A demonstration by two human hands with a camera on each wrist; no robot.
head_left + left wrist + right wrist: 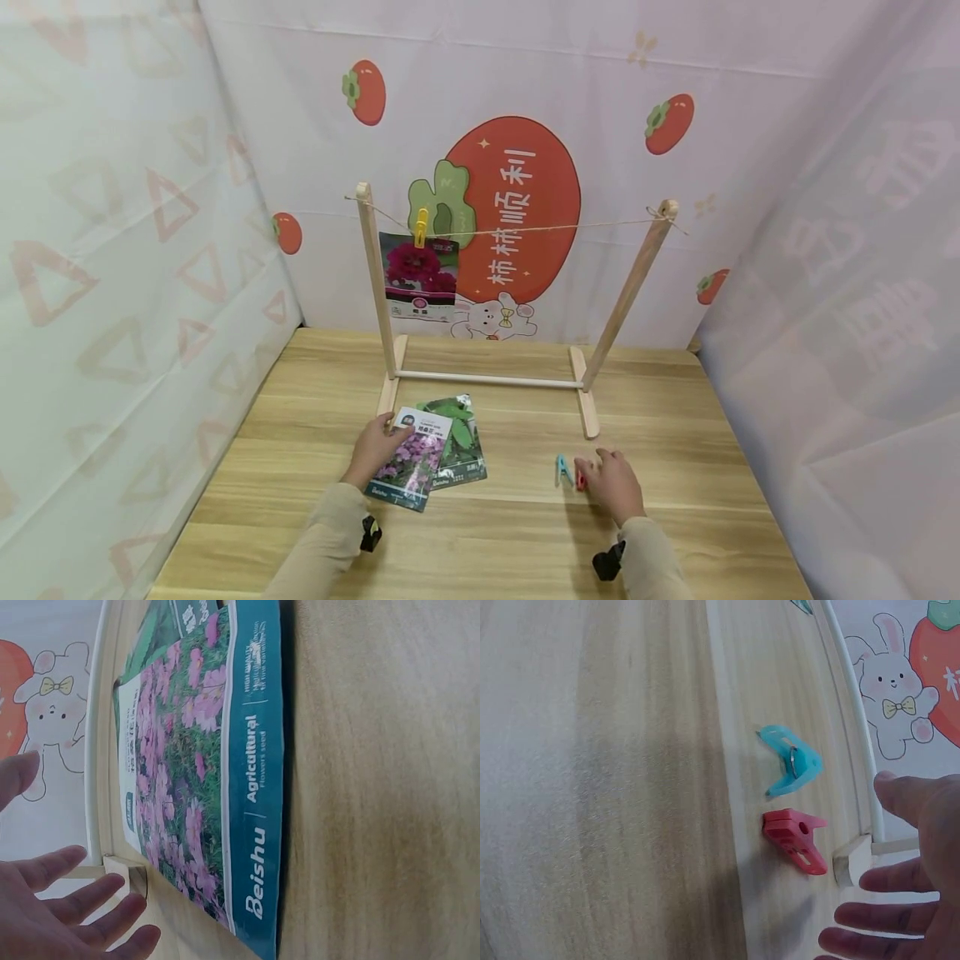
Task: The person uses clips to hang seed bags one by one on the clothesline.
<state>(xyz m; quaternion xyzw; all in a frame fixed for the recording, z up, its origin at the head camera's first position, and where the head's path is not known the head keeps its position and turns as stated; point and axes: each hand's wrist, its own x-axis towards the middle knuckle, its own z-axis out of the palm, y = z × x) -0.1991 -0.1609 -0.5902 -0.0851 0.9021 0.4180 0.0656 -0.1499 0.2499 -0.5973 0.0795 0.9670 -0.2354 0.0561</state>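
A seed packet with pink flowers (408,462) lies on the table, partly over a second packet with green pods (468,442). My left hand (377,450) is at the left side of the flower packet. In the left wrist view its fingers (90,900) are spread and hold nothing. To the right, a red clothespin (795,838) and a light-blue clothespin (791,761) lie side by side. Close beside the red one is my right hand (613,483), fingers apart and grasping nothing in the right wrist view.
Behind the packets stands a wooden frame (630,287) with a string (525,229) between its posts. A yellow clothespin (421,228) holds a dark-pink flower packet (420,279) on the string's left part. Printed cloth (615,50) walls surround the table (517,533).
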